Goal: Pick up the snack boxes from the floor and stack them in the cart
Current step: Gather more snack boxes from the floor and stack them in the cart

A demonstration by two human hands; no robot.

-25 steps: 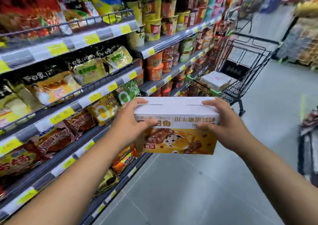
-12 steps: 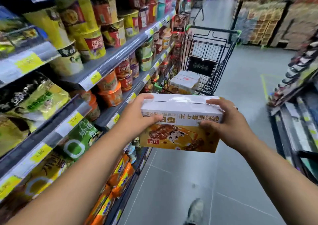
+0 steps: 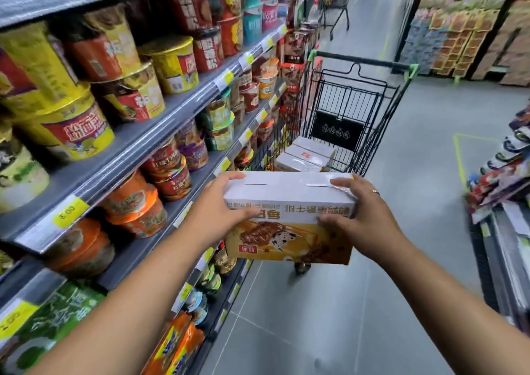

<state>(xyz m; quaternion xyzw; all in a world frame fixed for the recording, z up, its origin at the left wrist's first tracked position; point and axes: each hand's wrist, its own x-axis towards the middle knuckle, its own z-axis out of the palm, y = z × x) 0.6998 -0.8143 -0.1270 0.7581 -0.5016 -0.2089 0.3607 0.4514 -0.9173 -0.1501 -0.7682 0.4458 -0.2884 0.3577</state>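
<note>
**Short of the cart (image 3: 334,130): snack box (image 3: 289,196) in the air**

Left hand (image 3: 220,205) and right hand (image 3: 362,217) are gripping its two ends, fingers curled over the white top, thumbs on the printed face. Inside the cart, more white boxes (image 3: 308,156) are lying flat.

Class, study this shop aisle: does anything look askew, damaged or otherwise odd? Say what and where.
One oddity: the snack box, gripped by the left hand and right hand, is upside down, its printed lettering inverted. The boxes in the cart lie flat and tidy.
</note>
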